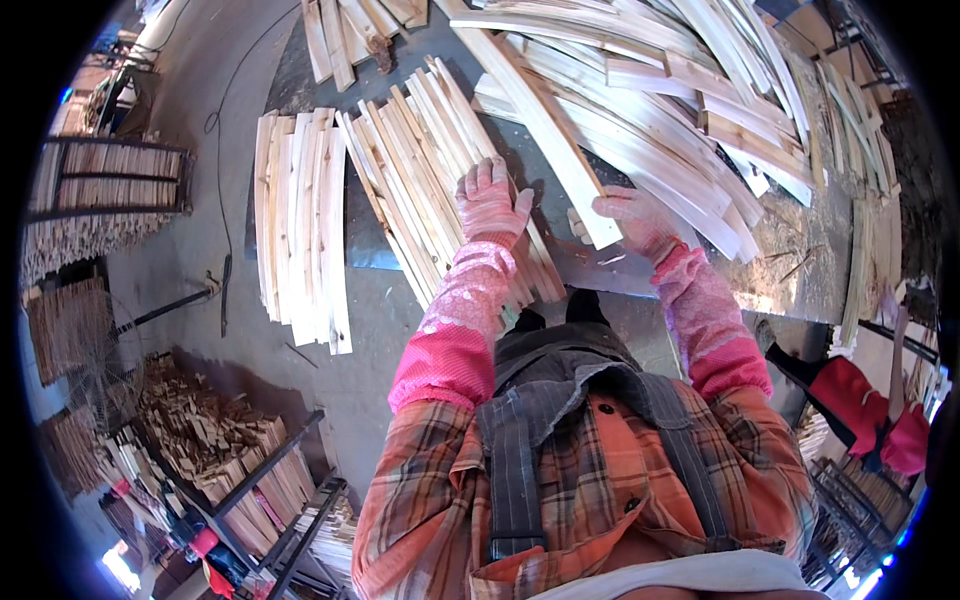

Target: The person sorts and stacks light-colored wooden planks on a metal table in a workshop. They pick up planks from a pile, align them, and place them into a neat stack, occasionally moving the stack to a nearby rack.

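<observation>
Gloved, with a pink sleeve, my left hand [492,203] lies with its fingers stretched out on a row of narrow wooden strips [403,175]. Its thumb points out to the right. My right hand [638,222], in the same kind of glove, is closed around the near end of a long pale wooden board [548,135]. That board slants away to the far left, between the row of strips and a large loose heap of boards [640,150] on the right. My right fingertips are partly hidden by the board's end.
Another bundle of strips [300,225] lies side by side at the left edge of the dark table [375,250]. More strips [335,35] lie at its far end. Racks of stacked wood [115,175] stand to the left. At the right is another person in red [850,400].
</observation>
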Demonstrator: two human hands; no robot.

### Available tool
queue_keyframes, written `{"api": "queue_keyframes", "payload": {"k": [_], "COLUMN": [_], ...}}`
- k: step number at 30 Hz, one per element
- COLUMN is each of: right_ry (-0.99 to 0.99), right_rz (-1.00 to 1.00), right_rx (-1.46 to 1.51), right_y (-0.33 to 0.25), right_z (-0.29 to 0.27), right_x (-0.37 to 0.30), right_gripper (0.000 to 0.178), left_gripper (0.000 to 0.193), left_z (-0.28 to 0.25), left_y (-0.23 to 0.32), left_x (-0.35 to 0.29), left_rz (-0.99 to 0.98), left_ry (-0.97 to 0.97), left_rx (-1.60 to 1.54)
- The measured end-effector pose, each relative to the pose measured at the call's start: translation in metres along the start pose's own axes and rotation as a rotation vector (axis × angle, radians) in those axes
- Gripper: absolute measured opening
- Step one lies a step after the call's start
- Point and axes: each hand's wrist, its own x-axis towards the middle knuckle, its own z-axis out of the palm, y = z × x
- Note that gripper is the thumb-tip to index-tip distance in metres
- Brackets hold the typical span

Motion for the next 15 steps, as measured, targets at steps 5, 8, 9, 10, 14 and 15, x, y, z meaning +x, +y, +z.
{"api": "queue_keyframes", "payload": {"k": [5,8,9,10,14,15], "right_ry": [0.12,0.299,0.364,0.365,0.285,0.254], "right_rz": [-0.097,-0.055,0.001,0.034,0.121,0.269], "right_rx": [-0.304,-0.072,-0.072,-0.055,-0.453,-0.437], "right_y": [0.044,0.079,0.099,0.103,0.106,0.088], "right_z": [-0.022,-0.031,-0.044,-0.032,-0.02,-0.014], "right_x": [-0.003,0.011,0.022,0.023,0.029,0.028], "right_gripper": [0.038,0.042,0.047,0.051,0.061,0.06], "left_gripper": [0.078,0.08,0.079,0.079,0.074,0.072], "left_z": [0.008,0.019,0.018,0.016,-0.004,-0.001], "left_y": [0.01,0.004,0.012,0.017,0.039,0.046], "left_x": [0.015,0.027,0.036,0.041,0.07,0.073], "left_rz": [0.004,-0.075,-0.123,-0.186,0.116,0.127], "left_ry": [-0.058,-0.053,-0.003,0.045,-0.033,-0.108], "left_rx": [0.01,-0.15,-0.192,-0.229,0.03,0.072]}}
